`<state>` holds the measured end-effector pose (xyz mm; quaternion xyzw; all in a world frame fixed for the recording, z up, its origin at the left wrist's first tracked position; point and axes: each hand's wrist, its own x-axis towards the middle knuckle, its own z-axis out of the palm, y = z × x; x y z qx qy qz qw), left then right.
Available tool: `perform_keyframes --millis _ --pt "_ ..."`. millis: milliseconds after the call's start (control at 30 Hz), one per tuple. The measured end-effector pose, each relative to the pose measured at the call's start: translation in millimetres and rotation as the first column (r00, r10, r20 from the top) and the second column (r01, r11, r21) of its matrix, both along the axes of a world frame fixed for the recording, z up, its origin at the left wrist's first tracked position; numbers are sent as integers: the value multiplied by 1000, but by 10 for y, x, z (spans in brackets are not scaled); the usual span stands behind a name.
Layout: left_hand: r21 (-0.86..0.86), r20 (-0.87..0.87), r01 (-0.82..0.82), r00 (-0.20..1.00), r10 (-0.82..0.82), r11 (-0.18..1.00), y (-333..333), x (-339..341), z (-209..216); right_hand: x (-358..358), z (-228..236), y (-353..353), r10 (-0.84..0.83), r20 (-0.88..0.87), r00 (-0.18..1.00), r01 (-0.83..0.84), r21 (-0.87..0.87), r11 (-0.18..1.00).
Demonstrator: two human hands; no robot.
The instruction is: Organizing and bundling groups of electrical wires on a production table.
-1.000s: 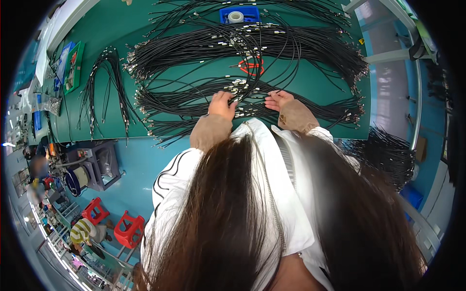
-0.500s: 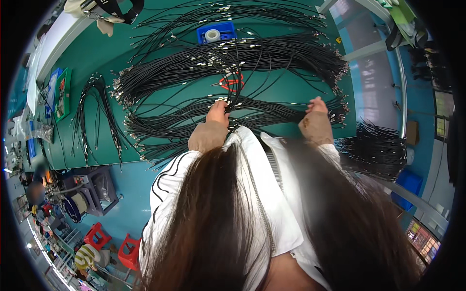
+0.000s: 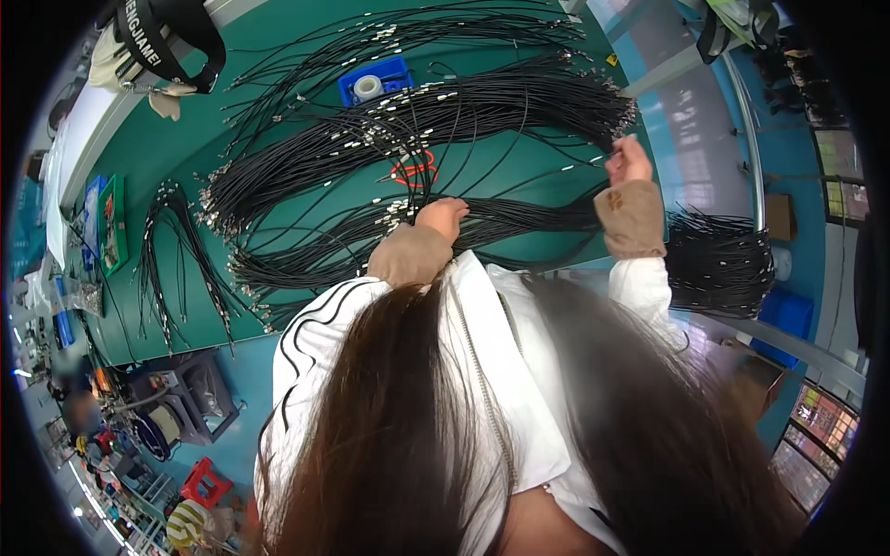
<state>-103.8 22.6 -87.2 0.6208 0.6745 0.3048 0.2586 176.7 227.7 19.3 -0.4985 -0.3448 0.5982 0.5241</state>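
Observation:
My left hand is closed over the middle of the near bundle of black cables, just right of its white tags. Its fingertips are partly hidden among the strands. At the far right, my right hand is raised with fingers curled together at the end of a thin black cable that has a white tag. The bundle's right end disappears behind my right sleeve cuff. A thicker bundle of black cables lies farther back. Red-handled pliers or scissors lie between the two bundles.
A blue tray holds a white roll. More cables spread along the back, and a small bunch droops at left. A green bin stands on the left edge. Another cable bundle hangs at right.
My left hand has shifted right along the near bundle. My right hand has moved up and away toward the far bundle's right end. The view has turned slightly.

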Motion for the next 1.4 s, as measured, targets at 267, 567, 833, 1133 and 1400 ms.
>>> perform_keyframes --millis 267,567,833,1133,1400 --pt "37 147 -5 989 0 999 -80 -79 300 584 939 649 374 -563 737 -212 332 919" --pt "525 362 -66 920 -153 849 72 -148 1630 826 1109 999 234 -707 667 -114 213 970" --pt "520 -381 -257 783 491 815 -1219 -2249 1705 1192 247 1041 -48 -733 679 43 -25 999" --pt "545 -224 -413 766 602 729 -1757 -2210 1762 794 440 418 -135 -222 966 155 73 985" --pt "584 402 -622 780 480 522 -521 -839 2605 -579 1669 -754 569 5 823 -563 149 813"
